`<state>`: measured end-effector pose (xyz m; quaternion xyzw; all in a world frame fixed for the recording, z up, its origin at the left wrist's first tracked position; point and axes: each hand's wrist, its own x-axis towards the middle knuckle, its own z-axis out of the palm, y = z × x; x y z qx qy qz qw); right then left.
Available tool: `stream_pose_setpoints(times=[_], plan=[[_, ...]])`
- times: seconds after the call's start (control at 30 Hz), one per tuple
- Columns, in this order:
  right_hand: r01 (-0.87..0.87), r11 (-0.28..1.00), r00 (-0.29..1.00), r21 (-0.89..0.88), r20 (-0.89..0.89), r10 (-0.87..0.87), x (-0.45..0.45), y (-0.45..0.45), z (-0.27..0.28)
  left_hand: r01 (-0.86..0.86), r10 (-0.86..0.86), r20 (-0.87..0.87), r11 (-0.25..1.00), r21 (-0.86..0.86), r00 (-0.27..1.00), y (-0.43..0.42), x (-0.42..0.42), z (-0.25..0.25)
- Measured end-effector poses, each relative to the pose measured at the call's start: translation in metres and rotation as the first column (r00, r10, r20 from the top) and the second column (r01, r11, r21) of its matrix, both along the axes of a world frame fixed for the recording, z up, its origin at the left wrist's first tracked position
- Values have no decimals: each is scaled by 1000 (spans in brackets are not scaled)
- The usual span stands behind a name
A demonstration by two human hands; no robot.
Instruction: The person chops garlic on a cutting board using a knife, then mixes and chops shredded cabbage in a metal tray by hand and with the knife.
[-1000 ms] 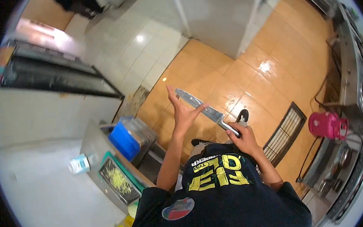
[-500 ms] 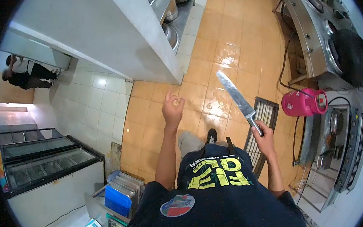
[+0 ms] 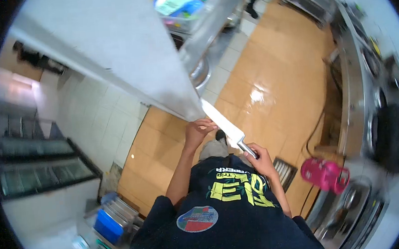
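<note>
A large kitchen knife (image 3: 226,125) with a broad pale blade and a dark handle is in my right hand (image 3: 261,160). My fingers wrap its handle, and the blade slants up and to the left, away from my body. My left hand (image 3: 200,132) is beside the blade, its fingertips and thumb drawn together in a pinch close to the edge. Whether those fingertips touch the blade, or hold anything small, I cannot make out.
A white wall end (image 3: 178,93) stands just ahead of the knife tip. To the right are a pink gas cylinder (image 3: 324,175), a black wok (image 3: 393,139) and a metal stove counter (image 3: 353,79). Glass-topped freezers (image 3: 44,172) stand left. Other people are partly visible farther off.
My right hand has brought the knife leftward, and its blade is now beside my left hand. The view has turned, and I am closer to the wall end and shelf.
</note>
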<state>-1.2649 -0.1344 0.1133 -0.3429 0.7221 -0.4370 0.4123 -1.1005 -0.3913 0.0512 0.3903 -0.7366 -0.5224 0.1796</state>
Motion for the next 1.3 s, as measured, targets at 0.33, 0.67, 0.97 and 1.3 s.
stream_pose_setpoints(times=[0.33, 0.67, 0.97, 1.3], plan=[[-943, 276, 268, 185, -65, 961, -68, -225, 1, -719, 720, 10, 694, 29, 694, 19, 39, 22], [-927, -375, -375, 13, -88, 923, 130, -255, -20, -934, 916, -205, -315, 168, -346, 197, 143, -15], [-956, -284, -289, -70, 78, 954, 375, -171, -90, -805, 811, -58, -565, 183, -582, 302, 323, 8], [-969, -154, -195, -193, 216, 957, 595, -144, -60, -741, 734, -105, -668, 69, -671, 363, 531, -8]])
